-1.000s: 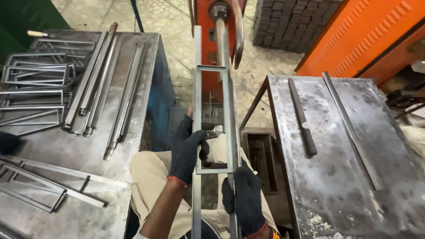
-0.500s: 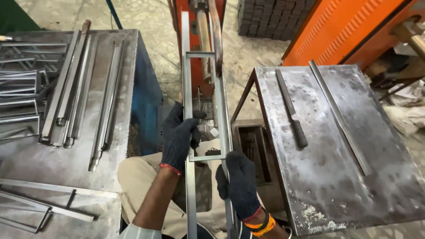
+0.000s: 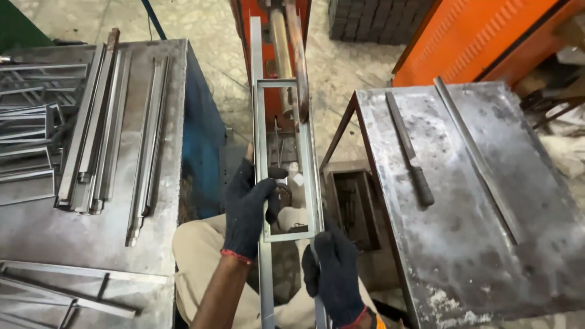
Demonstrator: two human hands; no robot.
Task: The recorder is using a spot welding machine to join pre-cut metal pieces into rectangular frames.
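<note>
A long ladder-like metal frame [image 3: 256,109] of two grey rails and two cross pieces runs away from me between two tables. My left hand [image 3: 248,208], in a dark glove, grips the frame's left rail just above the near cross piece. Lower down, my right hand [image 3: 334,275], also in a dark glove, holds the right rail near its bottom end. The frame's far end lies against an orange machine [image 3: 281,36] with a rusty rod.
A grey steel table [image 3: 36,225] on the left carries several metal bars [image 3: 97,128] and welded frames. On the right steel table [image 3: 542,256] lie a long file [image 3: 409,149] and a flat bar [image 3: 478,158]. A dark open box [image 3: 350,201] sits below, between the tables.
Both hands have kept their grip on the frame. The view has shifted, so the frame and tables sit slightly lower and nearer than before; the left hand has slid a little down the rail.
</note>
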